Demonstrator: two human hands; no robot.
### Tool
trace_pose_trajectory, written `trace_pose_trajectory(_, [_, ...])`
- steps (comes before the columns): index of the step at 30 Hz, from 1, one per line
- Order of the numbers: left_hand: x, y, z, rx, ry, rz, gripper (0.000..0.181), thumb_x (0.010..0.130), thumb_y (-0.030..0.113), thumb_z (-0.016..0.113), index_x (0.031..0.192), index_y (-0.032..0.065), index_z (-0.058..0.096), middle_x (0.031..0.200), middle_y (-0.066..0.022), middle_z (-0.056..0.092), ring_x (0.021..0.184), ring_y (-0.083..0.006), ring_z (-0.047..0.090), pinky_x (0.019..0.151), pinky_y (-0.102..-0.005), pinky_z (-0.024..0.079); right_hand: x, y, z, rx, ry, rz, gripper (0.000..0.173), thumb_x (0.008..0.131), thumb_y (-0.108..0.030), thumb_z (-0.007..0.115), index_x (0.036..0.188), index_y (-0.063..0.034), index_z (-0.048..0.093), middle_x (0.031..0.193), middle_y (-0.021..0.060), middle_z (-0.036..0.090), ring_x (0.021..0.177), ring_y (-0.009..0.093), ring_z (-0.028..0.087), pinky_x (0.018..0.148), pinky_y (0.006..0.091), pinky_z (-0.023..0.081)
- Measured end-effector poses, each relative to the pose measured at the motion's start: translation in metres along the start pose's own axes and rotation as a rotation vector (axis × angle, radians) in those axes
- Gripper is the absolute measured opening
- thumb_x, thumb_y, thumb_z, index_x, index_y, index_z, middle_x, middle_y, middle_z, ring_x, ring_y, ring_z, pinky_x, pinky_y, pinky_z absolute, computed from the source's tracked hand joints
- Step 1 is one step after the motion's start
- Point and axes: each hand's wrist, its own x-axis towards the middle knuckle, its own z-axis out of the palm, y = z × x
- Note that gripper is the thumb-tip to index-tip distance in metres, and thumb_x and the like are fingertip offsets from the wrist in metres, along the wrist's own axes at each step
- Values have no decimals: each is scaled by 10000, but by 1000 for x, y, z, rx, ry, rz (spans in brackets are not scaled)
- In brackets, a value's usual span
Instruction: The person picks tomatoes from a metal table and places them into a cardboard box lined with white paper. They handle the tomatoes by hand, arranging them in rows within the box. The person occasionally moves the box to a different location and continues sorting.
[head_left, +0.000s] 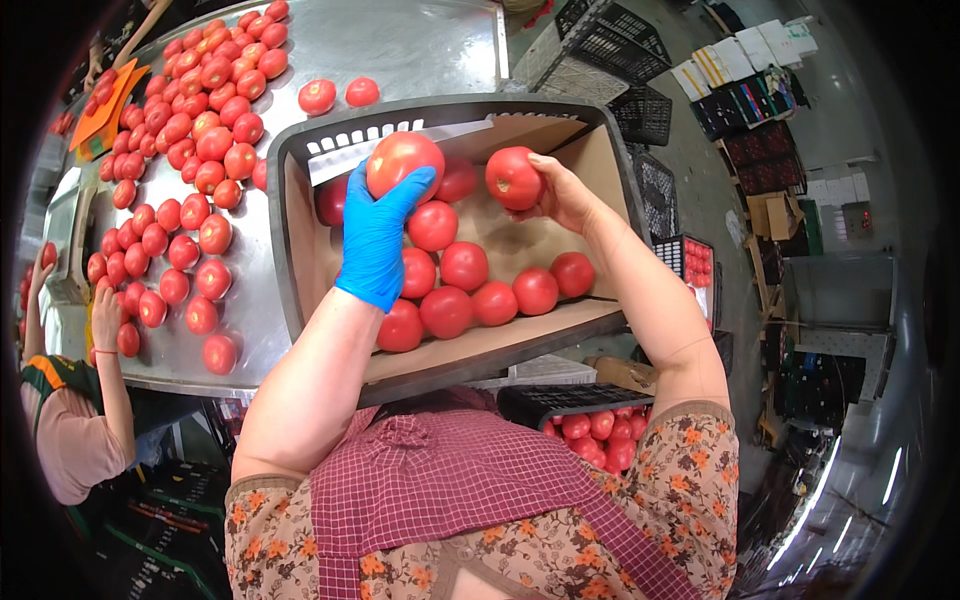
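Observation:
A black plastic crate (457, 375) lined with brown cardboard lies in front of me, tomatoes covering part of its bottom. My left hand (386, 232), in a blue glove, grips a large tomato (403, 163) over the crate's left part. Bare, my right hand (559, 191) holds another tomato (515, 178) above the crate's right part, its stem scar showing. Several tomatoes line the near side, among them one at the right (572, 274); one more (433, 226) sits just right of the glove. The glove hides part of the crate's left side.
Many loose tomatoes (214, 142) lie on the metal table (420, 45) to the left. A co-worker's hand (106, 315) is at the table's left end. A black crate of tomatoes (600, 435) stands below at my right. Empty black crates (615, 45) stand beyond the table.

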Motion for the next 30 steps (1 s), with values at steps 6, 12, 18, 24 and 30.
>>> trace_pose_trajectory(6, [1, -9, -4, 54, -66, -63, 632, 776, 279, 805, 1298, 79, 510, 1168, -68, 608, 1031, -167, 603, 827, -293, 503, -55, -7, 32, 355, -164, -11, 771, 877, -694, 353, 1202, -30, 571, 991, 225, 657, 730, 273, 662, 668, 368, 557])
trace_pose_trajectory(12, [-5, -12, 0, 67, -143, -52, 622, 789, 310, 791, 1295, 79, 512, 1168, -71, 606, 1031, -175, 602, 820, -309, 510, -96, 6, 42, 531, -216, -108, 760, 865, -708, 395, 1208, -51, 565, 1004, 237, 641, 728, 273, 622, 670, 363, 512])
trace_pose_trajectory(18, [-12, -26, 10, 151, -282, 97, 632, 836, 220, 748, 1358, 18, 454, 1241, -118, 571, 1107, -214, 581, 937, -342, 490, -165, 43, 48, 710, -120, -376, 797, 832, -680, 540, 1327, -59, 473, 1146, 246, 609, 851, 308, 666, 762, 414, 558])
trace_pose_trajectory(24, [-88, -9, 23, 326, -540, 203, 630, 834, 140, 610, 1407, 21, 375, 1357, -151, 480, 1238, -281, 513, 1066, -418, 405, -247, 145, 60, 741, 190, -687, 734, 807, -470, 714, 1344, -62, 423, 1140, 132, 624, 913, 276, 674, 707, 407, 589])
trace_pose_trajectory(30, [-183, -67, 81, 648, -1174, -305, 769, 718, 243, 792, 1364, 39, 427, 1305, -129, 514, 1209, -244, 516, 1013, -387, 442, -324, 309, 88, 905, 756, -533, 704, 828, -416, 694, 1365, -54, 420, 1226, 125, 582, 1033, 268, 629, 762, 416, 568])
